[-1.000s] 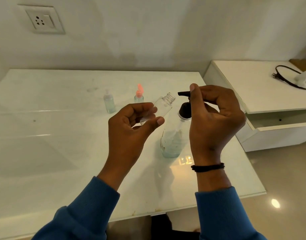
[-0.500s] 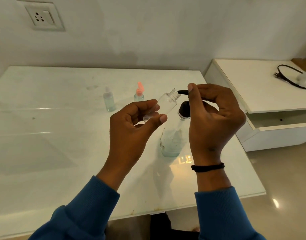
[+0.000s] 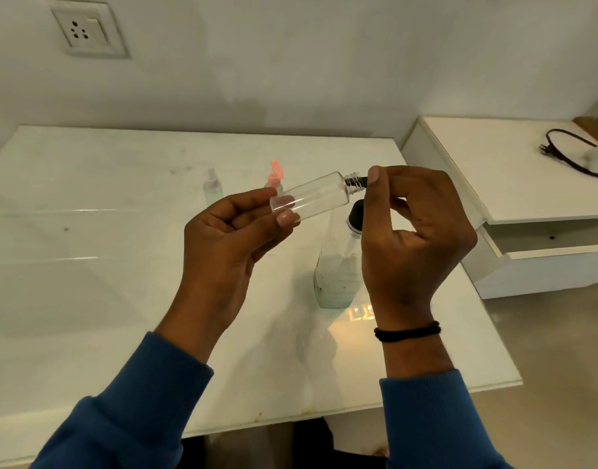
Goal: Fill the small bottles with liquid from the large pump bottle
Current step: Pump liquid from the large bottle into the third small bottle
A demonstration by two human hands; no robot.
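Observation:
My left hand [image 3: 230, 242] pinches the base of a small clear empty bottle [image 3: 312, 196], tilted almost flat with its open threaded neck pointing right. The black nozzle of the large pump bottle [image 3: 336, 279] sits inside that neck. My right hand [image 3: 412, 235] curls over the black pump head, thumb on top, and hides most of it. The large bottle stands on the white table [image 3: 121, 299] with pale liquid in its lower part. Two more small bottles stand behind: one with a pink cap [image 3: 275, 176], one with a clear cap [image 3: 212, 186].
A white side cabinet [image 3: 514, 184] with an open drawer stands to the right of the table. A black cable [image 3: 568, 154] and a white object lie on its top. A wall socket [image 3: 87, 30] is at the upper left.
My left hand has raised and tipped the small bottle flatter and moved it right, so its neck now takes the pump nozzle. My right hand stays on the pump head.

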